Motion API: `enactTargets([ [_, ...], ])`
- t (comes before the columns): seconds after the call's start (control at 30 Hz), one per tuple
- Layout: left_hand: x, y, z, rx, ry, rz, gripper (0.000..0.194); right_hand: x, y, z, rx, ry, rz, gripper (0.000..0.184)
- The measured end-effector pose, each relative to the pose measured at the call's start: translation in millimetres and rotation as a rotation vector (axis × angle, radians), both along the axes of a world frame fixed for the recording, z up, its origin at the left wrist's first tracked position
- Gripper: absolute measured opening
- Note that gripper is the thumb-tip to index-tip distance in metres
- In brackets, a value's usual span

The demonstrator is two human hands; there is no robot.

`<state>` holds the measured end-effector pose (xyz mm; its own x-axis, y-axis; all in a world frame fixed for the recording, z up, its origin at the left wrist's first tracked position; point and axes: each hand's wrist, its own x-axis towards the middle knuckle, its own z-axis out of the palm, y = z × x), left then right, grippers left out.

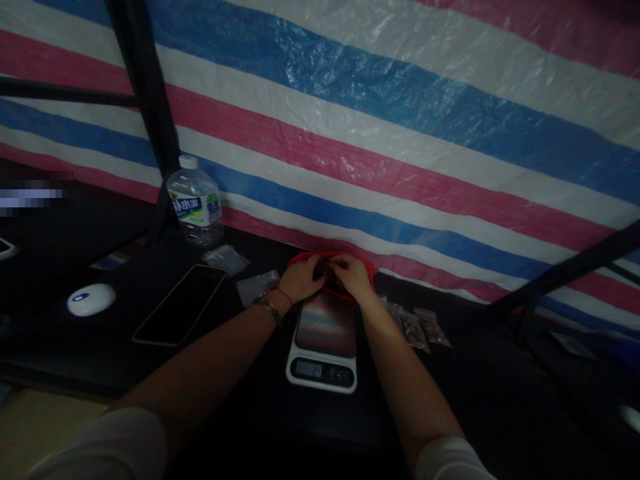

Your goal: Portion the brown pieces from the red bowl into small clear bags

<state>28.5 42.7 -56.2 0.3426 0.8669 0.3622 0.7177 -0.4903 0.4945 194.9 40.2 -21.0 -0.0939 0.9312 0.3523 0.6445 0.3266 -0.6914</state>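
Both of my hands reach into an open red plastic bag behind the kitchen scale. My left hand is at the bag's left side, its fingers curled inward at dark brown contents. On the other side, my right hand has its fingers bent and drawn together over the same contents. What either hand pinches is too dark to make out. Just in front lies the white digital scale with a shiny plate; its display is lit but unreadable. Small filled zip bags lie right of my right forearm.
Flat clear bags lie left of my left hand. Farther left are a phone, a white mouse and a clear plastic bottle. A striped tarp hangs behind the black table, with a dark metal frame before it.
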Motion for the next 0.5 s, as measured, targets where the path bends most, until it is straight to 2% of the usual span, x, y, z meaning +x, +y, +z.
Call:
enactTargets([
  [0.2,-0.3,-0.8,2.3,0.020,0.028,-0.011,0.029,-0.9,-2.1,0.5,-0.035,-0.007,0.044,0.014],
  [0.3,-0.4,0.1,1.2,0.025,0.031,-0.006,0.030,-0.9,-1.3,-2.3,-0.063,-0.026,0.086,0.014],
  [0.5,-0.4,-0.4,1.4,0.022,0.022,-0.017,0.038,-0.7,0.7,-5.7,-0.014,-0.054,0.080,0.014],
])
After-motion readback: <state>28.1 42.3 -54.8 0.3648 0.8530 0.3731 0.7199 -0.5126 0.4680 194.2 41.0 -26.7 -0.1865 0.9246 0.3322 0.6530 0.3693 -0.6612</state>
